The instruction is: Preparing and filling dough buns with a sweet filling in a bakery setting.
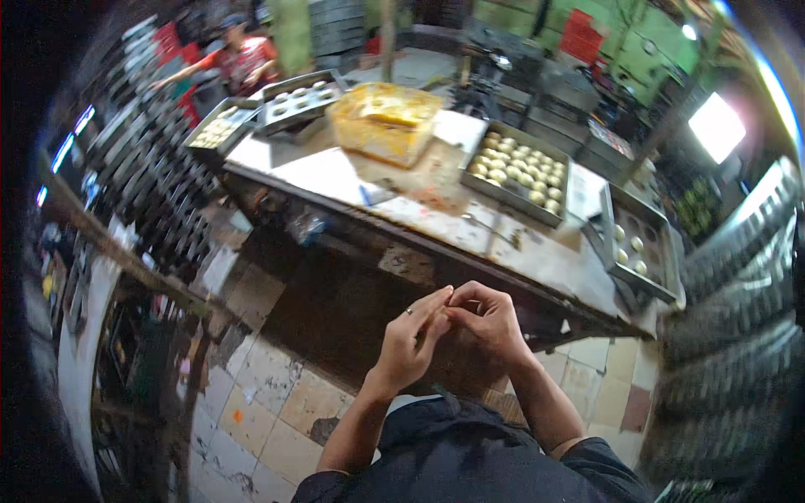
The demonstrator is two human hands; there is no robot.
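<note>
My left hand (408,339) and my right hand (490,323) meet at the fingertips in front of my body, just short of the table's near edge. A ring shows on a left finger. The right fingers are curled in a pinch against the left fingertips, and the left fingers are pressed together. Whatever lies between them, if anything, is hidden. Beyond the hands stands a long work table (419,215). On it, a deep metal tray (510,199) holds rows of pale round dough balls (521,168). Farther right, another tray (644,287) has only several balls along its left side.
A clear tub (387,151) with yellow contents stands mid-table, a long-handled utensil (486,226) nearer. Two more trays (298,104) of pieces sit at the left end. Stacked dark trays (155,142) rise at left. A person in red (243,59) is behind. Tiled floor (268,394) lies below.
</note>
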